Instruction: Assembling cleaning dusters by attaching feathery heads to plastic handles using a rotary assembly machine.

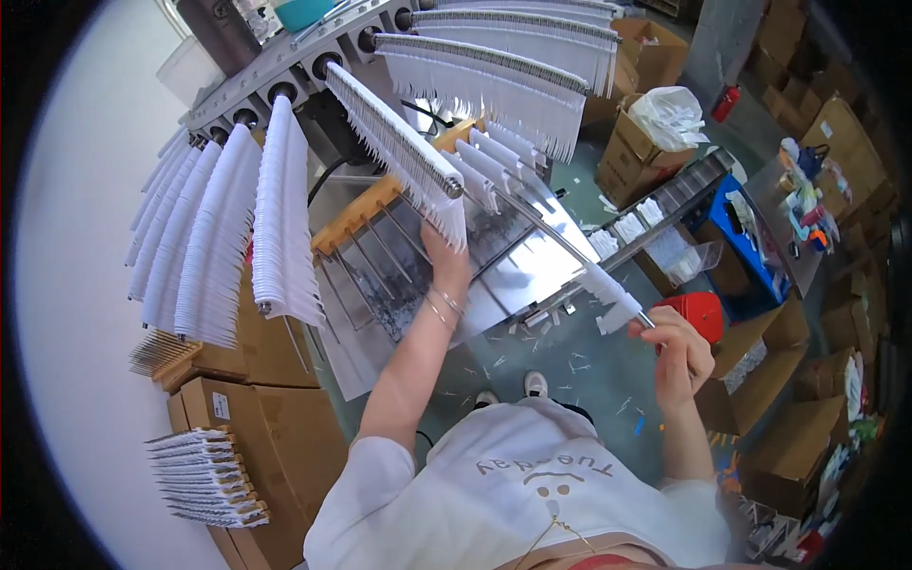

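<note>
My right hand (676, 353) is closed around the near end of a thin metal rod (549, 228). A few white fabric-like pieces (608, 294) hang on that rod just ahead of my fingers. My left hand (446, 249) reaches under a spindle of white strips (389, 133); the strips hide its fingers. Below it, a wooden rack (356, 217) with several metal rods lies over a shiny metal plate (560, 275). More white pieces (480, 166) hang on the rack's far rods.
Several spindles loaded with white strips (285, 209) fan out from a grey machine (271, 62). A cardboard box (275, 446) at the left bears a filled rack (204, 475). At right stand a metal chute (665, 204), a blue crate (741, 247) and a red container (698, 309). Scraps litter the floor.
</note>
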### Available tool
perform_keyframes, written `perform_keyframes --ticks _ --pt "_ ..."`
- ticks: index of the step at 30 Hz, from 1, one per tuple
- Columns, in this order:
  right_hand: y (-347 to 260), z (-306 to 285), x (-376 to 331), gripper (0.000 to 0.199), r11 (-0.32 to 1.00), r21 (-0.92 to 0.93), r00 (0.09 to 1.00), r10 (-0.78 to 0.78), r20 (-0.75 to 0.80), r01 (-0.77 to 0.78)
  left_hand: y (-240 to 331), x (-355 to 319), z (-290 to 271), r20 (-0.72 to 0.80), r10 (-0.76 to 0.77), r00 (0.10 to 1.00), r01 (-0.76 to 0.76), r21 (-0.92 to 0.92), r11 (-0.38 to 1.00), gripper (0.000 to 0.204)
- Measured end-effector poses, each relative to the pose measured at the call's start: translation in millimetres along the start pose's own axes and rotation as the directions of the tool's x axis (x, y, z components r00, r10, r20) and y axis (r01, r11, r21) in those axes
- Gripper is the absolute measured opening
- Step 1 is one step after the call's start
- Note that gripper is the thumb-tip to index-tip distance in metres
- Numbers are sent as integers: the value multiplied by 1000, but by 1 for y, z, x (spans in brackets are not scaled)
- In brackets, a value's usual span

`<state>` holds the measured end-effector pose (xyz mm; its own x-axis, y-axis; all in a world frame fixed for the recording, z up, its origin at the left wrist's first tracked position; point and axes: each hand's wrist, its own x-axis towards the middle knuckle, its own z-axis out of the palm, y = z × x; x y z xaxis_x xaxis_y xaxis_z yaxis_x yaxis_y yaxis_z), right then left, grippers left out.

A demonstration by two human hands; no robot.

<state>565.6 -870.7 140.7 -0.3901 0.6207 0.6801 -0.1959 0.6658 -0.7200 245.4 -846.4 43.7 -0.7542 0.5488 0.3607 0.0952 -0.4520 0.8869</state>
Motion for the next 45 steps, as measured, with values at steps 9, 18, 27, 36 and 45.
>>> perform_keyframes --ticks 9,18,27,36,45 --pt "26 34 38 25 995 -26 996 94 4 -94 -4 39 21 -100 -183 978 127 -413 902 24" --pt "11 -14 12 23 1000 -8 1000 -16 -22 16 59 -76 71 163 -209 964 229 -113 967 23" --pt "5 -19 7 25 996 -35 994 -87 -70 85 59 -83 85 202 -88 976 97 -38 995 24" --pt "39 8 47 26 992 -98 997 82 5 -81 16 -34 80 -101 -49 994 50 10 999 27" --pt "42 24 55 25 989 -62 990 139 21 -138 13 2 76 -117 -216 969 163 -351 922 36"
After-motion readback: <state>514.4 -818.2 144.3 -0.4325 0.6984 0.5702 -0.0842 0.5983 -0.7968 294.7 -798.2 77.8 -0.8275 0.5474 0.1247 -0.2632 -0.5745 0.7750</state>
